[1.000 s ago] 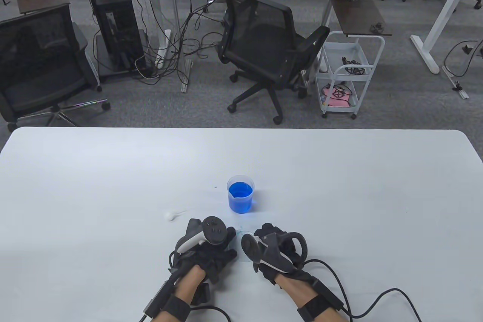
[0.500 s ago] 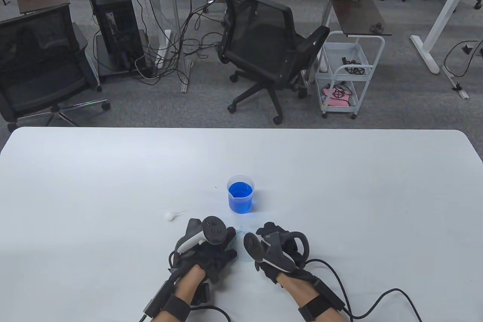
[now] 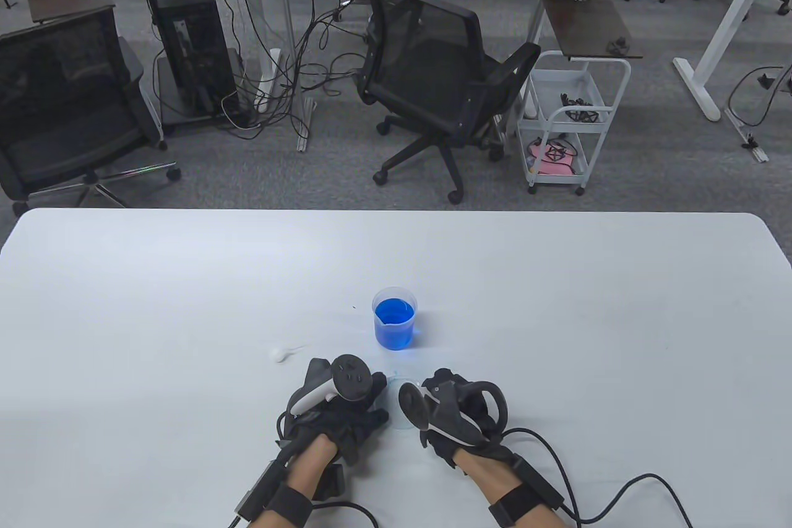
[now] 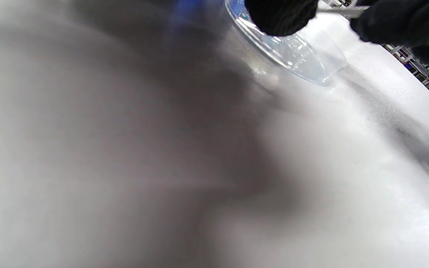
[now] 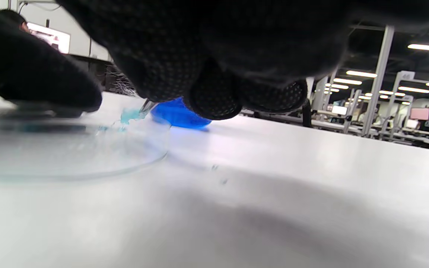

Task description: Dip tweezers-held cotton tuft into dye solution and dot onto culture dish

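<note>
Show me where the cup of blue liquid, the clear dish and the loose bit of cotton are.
cup of blue liquid (image 3: 394, 333), table view, on its blue-filled side wall.
clear dish (image 5: 125, 163), right wrist view, on its near rim.
loose bit of cotton (image 3: 278, 354), table view, on the white tuft.

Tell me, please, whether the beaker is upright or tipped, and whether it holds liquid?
Upright and more than half full: in the table view the beaker stands on its base on the table, rim facing up, blue dye well up its wall.
</note>
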Available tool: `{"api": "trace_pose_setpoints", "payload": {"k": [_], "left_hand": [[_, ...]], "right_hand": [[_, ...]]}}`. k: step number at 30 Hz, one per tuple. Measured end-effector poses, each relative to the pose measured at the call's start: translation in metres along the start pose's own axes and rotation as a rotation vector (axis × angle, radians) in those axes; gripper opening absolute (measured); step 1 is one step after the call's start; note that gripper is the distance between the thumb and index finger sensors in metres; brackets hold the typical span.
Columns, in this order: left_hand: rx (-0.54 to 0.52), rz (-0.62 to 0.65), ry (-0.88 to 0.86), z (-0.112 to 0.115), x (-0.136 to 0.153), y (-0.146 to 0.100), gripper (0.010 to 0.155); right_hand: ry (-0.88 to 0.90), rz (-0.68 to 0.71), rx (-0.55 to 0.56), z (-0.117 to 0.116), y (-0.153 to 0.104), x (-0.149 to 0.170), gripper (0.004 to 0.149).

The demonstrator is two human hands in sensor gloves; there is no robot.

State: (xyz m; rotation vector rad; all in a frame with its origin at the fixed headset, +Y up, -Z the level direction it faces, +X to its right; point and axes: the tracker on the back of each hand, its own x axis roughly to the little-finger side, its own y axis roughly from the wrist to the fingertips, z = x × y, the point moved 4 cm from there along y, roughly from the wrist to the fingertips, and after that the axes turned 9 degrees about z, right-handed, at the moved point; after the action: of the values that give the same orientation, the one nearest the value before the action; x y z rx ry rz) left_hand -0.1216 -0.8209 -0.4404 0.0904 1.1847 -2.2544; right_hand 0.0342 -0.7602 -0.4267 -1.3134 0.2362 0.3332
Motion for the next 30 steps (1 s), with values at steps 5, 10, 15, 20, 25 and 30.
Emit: {"api": "trace_pose_setpoints", "payload": {"k": [5,10,15,20,25,30], "left_hand": [[0.001,-0.002,0.001,0.0,0.0,0.0,0.07],[0.0,-0.003,0.0,0.0,0.0,0.0,0.07],[0.001,-0.004,-0.001,-0.001,0.001,0.0,0.07],[0.001,-0.005,-0.002,-0.001,0.001,0.0,0.07],[0.001,-0.005,-0.002,-0.001,0.001,0.0,0.07],[0.0,-0.007,-0.001,-0.002,0.001,0.0,0.07]], "right_hand": [[0.012,-0.007,0.019,0.008,-0.008,0.005,0.041],[-0.027,0.026,-0.038,-0.008,-0.008,-0.004,0.041],[-0.031,0.03,-0.045,-0.009,-0.008,-0.005,0.041],[0.012,0.005,0.012,0.011,-0.015,0.005,0.041],[0.006,0.024,-0.005,0.009,-0.021,0.001,0.041],[-0.03,0.054,-0.054,-0.006,-0.018,-0.008,0.041]]}}
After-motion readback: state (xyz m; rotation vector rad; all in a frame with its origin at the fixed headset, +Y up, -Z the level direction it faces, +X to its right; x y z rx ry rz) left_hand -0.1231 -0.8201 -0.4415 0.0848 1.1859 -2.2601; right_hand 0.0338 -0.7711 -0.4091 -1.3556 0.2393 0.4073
